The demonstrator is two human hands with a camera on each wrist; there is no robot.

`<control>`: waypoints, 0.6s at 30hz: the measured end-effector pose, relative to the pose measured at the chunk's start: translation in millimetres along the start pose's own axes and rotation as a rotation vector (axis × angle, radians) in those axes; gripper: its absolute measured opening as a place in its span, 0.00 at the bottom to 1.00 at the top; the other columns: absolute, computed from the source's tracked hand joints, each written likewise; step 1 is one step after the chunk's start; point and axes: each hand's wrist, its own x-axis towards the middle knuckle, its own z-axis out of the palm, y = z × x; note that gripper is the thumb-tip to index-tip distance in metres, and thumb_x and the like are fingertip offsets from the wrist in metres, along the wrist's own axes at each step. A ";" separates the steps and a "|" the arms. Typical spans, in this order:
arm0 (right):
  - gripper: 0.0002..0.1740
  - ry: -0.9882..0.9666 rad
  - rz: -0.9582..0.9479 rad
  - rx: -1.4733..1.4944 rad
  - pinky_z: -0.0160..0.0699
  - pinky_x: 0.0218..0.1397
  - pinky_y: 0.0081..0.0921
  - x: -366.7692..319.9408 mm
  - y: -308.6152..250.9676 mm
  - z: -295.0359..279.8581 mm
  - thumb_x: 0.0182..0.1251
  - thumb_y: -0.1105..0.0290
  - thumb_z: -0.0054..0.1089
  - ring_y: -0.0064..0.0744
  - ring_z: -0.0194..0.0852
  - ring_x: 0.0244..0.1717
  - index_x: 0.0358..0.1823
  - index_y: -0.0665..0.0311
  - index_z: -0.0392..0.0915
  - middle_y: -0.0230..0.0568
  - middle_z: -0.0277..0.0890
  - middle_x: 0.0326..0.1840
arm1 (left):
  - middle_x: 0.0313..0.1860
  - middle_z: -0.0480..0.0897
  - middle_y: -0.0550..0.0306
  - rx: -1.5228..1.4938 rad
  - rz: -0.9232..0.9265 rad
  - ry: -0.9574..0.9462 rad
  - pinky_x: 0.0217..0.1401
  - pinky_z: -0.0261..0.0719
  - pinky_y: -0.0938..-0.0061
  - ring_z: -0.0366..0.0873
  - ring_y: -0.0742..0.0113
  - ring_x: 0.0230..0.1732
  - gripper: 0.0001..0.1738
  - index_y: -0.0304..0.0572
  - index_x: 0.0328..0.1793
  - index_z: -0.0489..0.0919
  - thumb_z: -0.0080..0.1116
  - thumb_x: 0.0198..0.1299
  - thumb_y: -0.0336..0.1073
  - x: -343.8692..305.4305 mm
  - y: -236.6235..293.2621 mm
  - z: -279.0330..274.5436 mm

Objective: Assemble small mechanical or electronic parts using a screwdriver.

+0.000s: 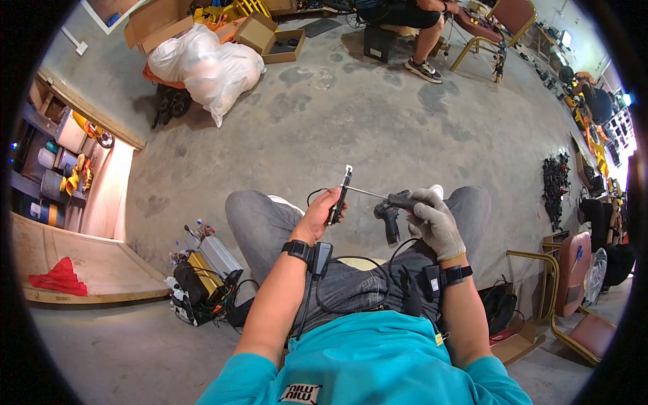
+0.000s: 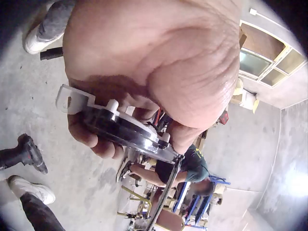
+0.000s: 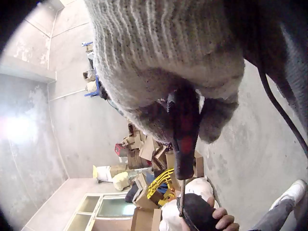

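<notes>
My bare left hand (image 1: 322, 214) holds a black part with a white bracket end (image 1: 342, 192) between thumb and fingers; the left wrist view shows its glossy black body (image 2: 130, 132) and small white pegs. In my gloved right hand (image 1: 437, 226) is a screwdriver with a dark handle (image 3: 185, 139). Its metal shaft (image 1: 368, 192) reaches across to the part, and the tip meets the part's edge beside my left thumb (image 2: 180, 139). Below the handle, a cordless drill (image 1: 387, 219) lies on the floor between the legs.
Cables (image 1: 347, 314) run across the lap. Left of the legs stand a silver box (image 1: 220, 256) and a gold-coloured one. White bags (image 1: 212, 67) and cardboard boxes (image 1: 283, 50) lie farther ahead. Another person (image 1: 412, 20) sits ahead on the right. Chairs (image 1: 574, 277) stand at the right.
</notes>
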 end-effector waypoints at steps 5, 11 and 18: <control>0.17 -0.019 0.215 0.041 0.79 0.33 0.23 7.1 11.7 -11.0 0.76 0.61 0.58 0.29 0.80 0.32 0.59 0.64 0.75 0.40 0.77 0.43 | 0.38 0.83 0.58 0.032 -0.011 -0.036 0.36 0.80 0.74 0.81 0.70 0.34 0.18 0.48 0.47 0.75 0.52 0.76 0.54 3.1 -2.0 0.0; 0.20 0.026 -0.046 0.107 0.80 0.33 0.24 3.1 3.6 -2.3 0.80 0.55 0.53 0.31 0.83 0.35 0.59 0.64 0.75 0.39 0.78 0.42 | 0.36 0.83 0.57 -0.012 0.009 0.025 0.35 0.81 0.73 0.81 0.70 0.32 0.20 0.47 0.46 0.76 0.52 0.76 0.56 2.0 -1.8 1.4; 0.19 -0.044 0.294 0.026 0.79 0.32 0.24 5.9 5.9 -10.0 0.77 0.60 0.58 0.31 0.84 0.36 0.62 0.61 0.74 0.38 0.78 0.45 | 0.36 0.83 0.57 -0.001 -0.005 0.027 0.35 0.81 0.73 0.81 0.70 0.32 0.19 0.47 0.44 0.75 0.52 0.76 0.55 2.9 -1.5 2.2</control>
